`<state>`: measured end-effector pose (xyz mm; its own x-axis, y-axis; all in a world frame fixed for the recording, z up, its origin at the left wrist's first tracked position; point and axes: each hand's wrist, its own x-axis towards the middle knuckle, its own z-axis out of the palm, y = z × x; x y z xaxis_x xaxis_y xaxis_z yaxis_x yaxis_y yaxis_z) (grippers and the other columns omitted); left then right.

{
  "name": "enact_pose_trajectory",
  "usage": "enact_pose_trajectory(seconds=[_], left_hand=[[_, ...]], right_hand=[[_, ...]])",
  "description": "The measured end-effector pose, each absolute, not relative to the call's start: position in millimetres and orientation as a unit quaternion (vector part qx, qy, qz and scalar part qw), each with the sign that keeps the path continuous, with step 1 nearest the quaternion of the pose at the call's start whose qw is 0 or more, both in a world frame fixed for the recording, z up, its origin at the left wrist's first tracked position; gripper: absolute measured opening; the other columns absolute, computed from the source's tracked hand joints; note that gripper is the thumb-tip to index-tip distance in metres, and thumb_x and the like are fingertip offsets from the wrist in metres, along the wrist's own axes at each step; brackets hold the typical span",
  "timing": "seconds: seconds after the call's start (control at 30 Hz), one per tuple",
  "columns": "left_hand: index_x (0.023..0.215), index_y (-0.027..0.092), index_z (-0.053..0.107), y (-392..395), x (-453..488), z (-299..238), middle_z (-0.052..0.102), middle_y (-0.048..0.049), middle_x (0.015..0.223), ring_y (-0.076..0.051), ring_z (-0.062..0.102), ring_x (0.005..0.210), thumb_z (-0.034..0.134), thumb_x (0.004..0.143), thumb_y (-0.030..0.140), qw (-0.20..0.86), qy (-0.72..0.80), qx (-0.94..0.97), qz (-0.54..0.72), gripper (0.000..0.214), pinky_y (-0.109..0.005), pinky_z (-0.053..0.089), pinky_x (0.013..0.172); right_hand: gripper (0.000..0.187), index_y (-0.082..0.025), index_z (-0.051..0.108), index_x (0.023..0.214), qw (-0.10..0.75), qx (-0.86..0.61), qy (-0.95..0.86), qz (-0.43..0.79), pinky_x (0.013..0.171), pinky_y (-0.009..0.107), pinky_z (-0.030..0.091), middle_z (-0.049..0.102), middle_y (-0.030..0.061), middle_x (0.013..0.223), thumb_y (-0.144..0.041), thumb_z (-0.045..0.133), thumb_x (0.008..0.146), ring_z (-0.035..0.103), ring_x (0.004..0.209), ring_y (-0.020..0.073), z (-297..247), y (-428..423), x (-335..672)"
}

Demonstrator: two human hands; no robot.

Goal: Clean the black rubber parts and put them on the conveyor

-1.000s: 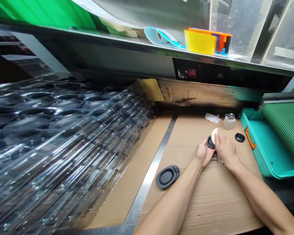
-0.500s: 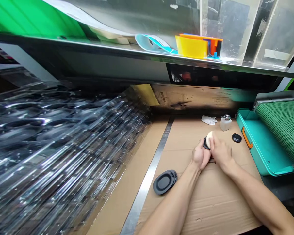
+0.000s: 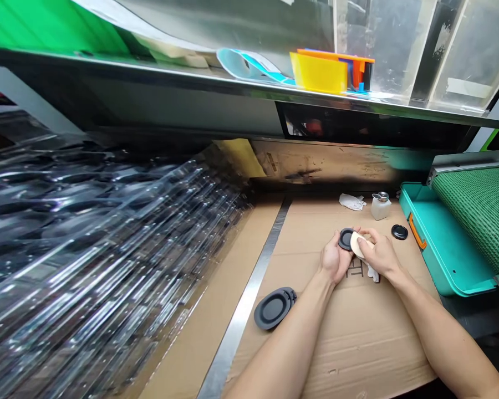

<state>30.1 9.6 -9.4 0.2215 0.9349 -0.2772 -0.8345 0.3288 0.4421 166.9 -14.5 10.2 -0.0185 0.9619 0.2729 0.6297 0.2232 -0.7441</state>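
My left hand (image 3: 335, 260) is closed around a small round black part (image 3: 345, 239) with a raised rim. Pinched in my right hand (image 3: 380, 254) is a cream-coloured round pad (image 3: 357, 245), which overlaps the right side of that part. Below the right fingers, a white crumpled piece (image 3: 372, 272) shows against the cardboard; whether the hand touches it I cannot tell. Stacked dark grey oval parts (image 3: 273, 309) lie to the left of my left forearm. A glossy black round piece (image 3: 400, 231) rests to the right of my hands.
Clear plastic trays (image 3: 108, 266) are piled high on the left. Behind my hands are a white bottle with a metal top (image 3: 381, 206) and a crumpled white cloth or tissue (image 3: 352, 201). A teal bin (image 3: 449, 244) stands at right, beside a green conveyor belt (image 3: 478, 205). A shelf crosses above.
My right hand with the pad has shifted downward on the black part, so more of the part's face shows. The white piece beneath the hand has come into view. The view shifted slightly.
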Motion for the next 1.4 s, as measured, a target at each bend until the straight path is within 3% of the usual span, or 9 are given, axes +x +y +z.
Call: enact_pose_trajectory(seconds=[0.2,0.3,0.4,0.57,0.73,0.9,1.07,1.4], left_hand=[[0.107,0.012,0.07,3,37,-22,0.073,-0.0141,0.11,-0.027,0.067,0.114,0.049,0.1,0.032,0.756,0.246,0.216,0.567,0.03,-0.043,0.048,0.105],[0.103,0.011,0.071,2,35,-24,0.074,-0.0155,0.107,-0.028,0.067,0.112,0.055,0.096,0.032,0.751,0.263,0.222,0.564,0.027,-0.044,0.049,0.104],[0.101,0.01,0.071,2,33,-23,0.074,-0.0165,0.108,-0.028,0.067,0.113,0.054,0.097,0.032,0.755,0.266,0.211,0.56,0.028,-0.045,0.05,0.103],[0.1,0.011,0.07,5,34,-24,0.073,-0.0157,0.11,-0.027,0.067,0.114,0.051,0.099,0.031,0.743,0.263,0.207,0.579,0.027,-0.044,0.051,0.103],[0.1,0.011,0.07,4,32,-26,0.073,-0.017,0.108,-0.027,0.068,0.111,0.049,0.099,0.033,0.764,0.263,0.179,0.561,0.03,-0.046,0.052,0.102],[0.096,0.012,0.07,6,38,-25,0.074,-0.0126,0.1,-0.022,0.07,0.103,0.044,0.102,0.029,0.758,0.269,0.157,0.573,0.031,-0.041,0.054,0.1],[0.101,0.009,0.07,10,32,-23,0.075,-0.0146,0.104,-0.023,0.069,0.107,0.037,0.104,0.029,0.757,0.276,0.123,0.579,0.039,-0.04,0.054,0.101],[0.102,0.009,0.071,4,36,-19,0.075,-0.0158,0.108,-0.024,0.069,0.11,0.038,0.104,0.03,0.758,0.277,0.145,0.573,0.039,-0.041,0.053,0.103]], right_hand=[[0.029,-0.019,0.073,0.1,0.416,-0.557,-0.663,0.278,0.068,0.022,0.05,0.075,0.0018,0.088,-0.041,0.059,0.088,0.068,0.076,0.0152,4,-12,159],[0.024,-0.02,0.075,0.095,0.349,-0.543,-0.703,0.298,0.068,0.023,0.051,0.075,0.0002,0.083,-0.038,0.061,0.087,0.07,0.075,0.0156,8,-13,165],[0.02,-0.022,0.077,0.094,0.299,-0.576,-0.718,0.25,0.074,0.025,0.053,0.077,0.001,0.086,-0.034,0.063,0.087,0.072,0.082,0.0183,12,-15,170],[0.026,-0.026,0.074,0.11,0.308,-0.599,-0.726,0.14,0.088,0.025,0.051,0.077,0.0034,0.106,-0.031,0.056,0.094,0.072,0.097,0.0187,12,-14,164],[0.022,-0.025,0.077,0.099,0.242,-0.557,-0.772,0.188,0.078,0.023,0.051,0.078,-0.0001,0.091,-0.033,0.056,0.094,0.073,0.085,0.0167,18,-14,172],[0.029,-0.027,0.069,0.116,0.242,-0.623,-0.74,0.071,0.079,0.023,0.048,0.077,0.003,0.104,-0.038,0.047,0.101,0.071,0.093,0.0177,16,-12,161],[0.04,-0.027,0.061,0.123,0.16,-0.676,-0.719,-0.02,0.072,0.024,0.044,0.075,0.0064,0.103,-0.046,0.029,0.107,0.071,0.087,0.0197,14,-6,137],[0.043,-0.022,0.056,0.126,0.125,-0.678,-0.724,-0.027,0.07,0.025,0.043,0.073,0.0097,0.107,-0.043,0.024,0.107,0.07,0.089,0.02,11,-11,137]])
